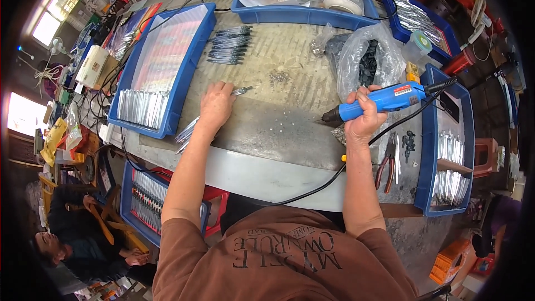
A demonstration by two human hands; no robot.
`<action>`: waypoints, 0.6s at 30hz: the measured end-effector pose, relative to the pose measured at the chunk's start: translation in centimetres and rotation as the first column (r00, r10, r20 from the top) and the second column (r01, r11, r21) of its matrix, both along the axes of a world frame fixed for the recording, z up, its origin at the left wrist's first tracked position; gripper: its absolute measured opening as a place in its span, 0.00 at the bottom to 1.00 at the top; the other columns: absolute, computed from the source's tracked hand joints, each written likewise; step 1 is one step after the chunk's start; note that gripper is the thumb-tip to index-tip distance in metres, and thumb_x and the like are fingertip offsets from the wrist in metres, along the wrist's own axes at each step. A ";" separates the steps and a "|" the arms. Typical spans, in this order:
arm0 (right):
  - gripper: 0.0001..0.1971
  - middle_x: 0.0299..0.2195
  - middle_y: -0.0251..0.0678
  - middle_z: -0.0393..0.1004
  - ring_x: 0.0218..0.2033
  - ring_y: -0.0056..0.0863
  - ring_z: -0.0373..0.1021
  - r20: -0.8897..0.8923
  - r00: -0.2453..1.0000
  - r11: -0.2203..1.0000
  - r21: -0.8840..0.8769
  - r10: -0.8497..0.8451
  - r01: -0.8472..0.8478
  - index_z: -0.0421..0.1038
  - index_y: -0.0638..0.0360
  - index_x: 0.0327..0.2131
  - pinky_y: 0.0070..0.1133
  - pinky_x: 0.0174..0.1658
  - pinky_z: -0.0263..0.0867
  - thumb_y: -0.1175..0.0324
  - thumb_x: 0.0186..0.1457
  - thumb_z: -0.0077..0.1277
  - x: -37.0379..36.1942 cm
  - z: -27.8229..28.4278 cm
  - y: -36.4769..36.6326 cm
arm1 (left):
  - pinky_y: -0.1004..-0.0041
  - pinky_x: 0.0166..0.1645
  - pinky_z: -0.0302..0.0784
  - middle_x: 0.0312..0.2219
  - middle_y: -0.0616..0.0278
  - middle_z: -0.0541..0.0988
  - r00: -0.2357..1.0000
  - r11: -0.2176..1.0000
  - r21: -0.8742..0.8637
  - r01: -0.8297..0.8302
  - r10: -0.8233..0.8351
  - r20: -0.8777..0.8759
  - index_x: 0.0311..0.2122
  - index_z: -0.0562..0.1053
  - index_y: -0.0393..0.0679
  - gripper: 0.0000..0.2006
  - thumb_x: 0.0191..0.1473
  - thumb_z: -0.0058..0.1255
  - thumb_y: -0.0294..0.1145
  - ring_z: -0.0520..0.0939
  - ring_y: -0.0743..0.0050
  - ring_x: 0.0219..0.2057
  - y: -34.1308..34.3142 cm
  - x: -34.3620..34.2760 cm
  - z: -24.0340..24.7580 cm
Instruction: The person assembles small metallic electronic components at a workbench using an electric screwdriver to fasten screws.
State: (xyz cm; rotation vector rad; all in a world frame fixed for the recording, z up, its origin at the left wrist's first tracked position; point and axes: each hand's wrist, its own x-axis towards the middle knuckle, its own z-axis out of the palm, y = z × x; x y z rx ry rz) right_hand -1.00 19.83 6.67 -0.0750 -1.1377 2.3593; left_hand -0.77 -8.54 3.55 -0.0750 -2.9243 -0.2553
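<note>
My right hand [365, 118] is wrapped around a blue electric screwdriver [384, 103], whose black nose points left over the table. Its cord runs off to the right. Fingers curled, my left hand [217, 103] is closed on a slim pen-like piece [242, 91] with a dark end that sticks out to the right. Several similar silver pieces [186, 134] lie beside my left wrist. Small metal bits [287, 124] are scattered between my hands, and a pile of tiny parts [280, 77] sits farther back. A row of dark-ended pen-like pieces [228, 45] lies beyond my left hand.
Blue trays of silver pieces stand at the left [173, 114] and right [426, 189]. Behind my right hand is a clear bag of black parts [369, 61]. Pliers [385, 161] lie near my right forearm. Another blue tray [304, 18] borders the back. Other people sit nearby.
</note>
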 end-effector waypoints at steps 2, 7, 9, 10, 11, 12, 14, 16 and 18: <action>0.17 0.21 0.37 0.61 0.18 0.26 0.60 -0.001 1.000 1.000 0.013 -0.003 0.004 0.57 0.66 0.34 0.20 0.24 0.60 0.76 0.34 0.46 0.0 -0.1 0.0 | 0.62 0.39 0.64 0.31 0.61 0.70 0.999 1.000 0.020 0.006 -0.007 0.034 0.32 0.68 0.45 0.10 0.41 0.49 0.31 0.69 0.60 0.37 -0.2 -0.3 -0.5; 0.17 0.21 0.37 0.61 0.18 0.26 0.60 0.013 1.000 1.000 0.013 -0.008 0.008 0.57 0.66 0.33 0.20 0.24 0.59 0.75 0.35 0.45 -0.1 0.0 0.0 | 0.62 0.38 0.64 0.28 0.60 0.71 0.996 0.984 0.155 0.083 -0.085 0.007 0.29 0.68 0.44 0.08 0.41 0.49 0.30 0.70 0.60 0.35 -0.1 -0.7 -0.4; 0.17 0.21 0.37 0.61 0.18 0.26 0.60 0.011 1.000 1.000 0.022 -0.007 0.006 0.57 0.66 0.33 0.20 0.24 0.59 0.75 0.35 0.45 0.0 0.1 -0.1 | 0.62 0.37 0.64 0.27 0.59 0.71 0.995 0.987 0.132 0.096 -0.096 -0.010 0.29 0.68 0.43 0.07 0.41 0.49 0.29 0.70 0.60 0.35 -0.1 -1.1 -1.0; 0.17 0.21 0.37 0.61 0.18 0.26 0.60 0.009 1.000 1.000 0.026 -0.005 0.005 0.57 0.66 0.33 0.20 0.24 0.59 0.75 0.35 0.45 0.0 0.2 -0.1 | 0.62 0.36 0.64 0.26 0.58 0.71 0.994 0.989 0.103 0.109 -0.107 -0.027 0.28 0.68 0.43 0.06 0.41 0.48 0.29 0.70 0.59 0.34 0.0 -1.2 -0.9; 0.17 0.21 0.37 0.61 0.18 0.26 0.60 0.008 1.000 1.000 0.026 -0.006 0.005 0.57 0.66 0.33 0.20 0.24 0.59 0.75 0.35 0.45 -0.1 0.1 0.0 | 0.62 0.36 0.64 0.26 0.58 0.71 0.994 0.989 0.103 0.110 -0.108 -0.028 0.28 0.68 0.43 0.06 0.41 0.48 0.29 0.70 0.59 0.34 0.2 -1.1 -0.9; 0.17 0.21 0.37 0.61 0.18 0.26 0.61 -0.004 1.000 1.000 0.008 0.000 0.000 0.57 0.66 0.33 0.21 0.24 0.60 0.76 0.34 0.45 -0.1 0.1 0.0 | 0.63 0.36 0.65 0.26 0.57 0.71 0.991 0.988 0.075 0.132 -0.128 -0.044 0.28 0.67 0.42 0.06 0.41 0.48 0.28 0.71 0.57 0.33 0.3 -1.0 -0.7; 0.17 0.21 0.37 0.61 0.17 0.26 0.61 -0.014 1.000 1.000 -0.010 0.002 -0.002 0.58 0.66 0.33 0.22 0.24 0.61 0.78 0.33 0.45 -0.2 -0.2 0.1 | 0.64 0.36 0.66 0.26 0.56 0.71 0.987 0.987 0.047 0.156 -0.154 -0.056 0.28 0.67 0.41 0.05 0.41 0.48 0.27 0.71 0.56 0.32 1.3 -0.4 -0.1; 0.17 0.20 0.37 0.61 0.18 0.26 0.60 -0.008 1.000 1.000 0.020 -0.006 0.006 0.57 0.66 0.33 0.20 0.24 0.59 0.75 0.35 0.45 -0.3 -0.3 0.2 | 0.64 0.34 0.66 0.26 0.55 0.70 0.984 0.974 0.144 0.172 -0.165 -0.060 0.28 0.67 0.41 0.05 0.42 0.47 0.26 0.71 0.55 0.31 2.9 0.9 0.8; 0.17 0.21 0.37 0.61 0.18 0.26 0.60 -0.003 1.000 1.000 0.018 -0.012 0.012 0.57 0.66 0.33 0.20 0.24 0.59 0.75 0.35 0.45 -0.2 -0.2 0.2 | 0.64 0.34 0.66 0.25 0.55 0.70 0.979 0.964 0.178 0.200 -0.190 -0.069 0.28 0.67 0.40 0.06 0.42 0.47 0.26 0.71 0.55 0.31 3.7 2.0 0.5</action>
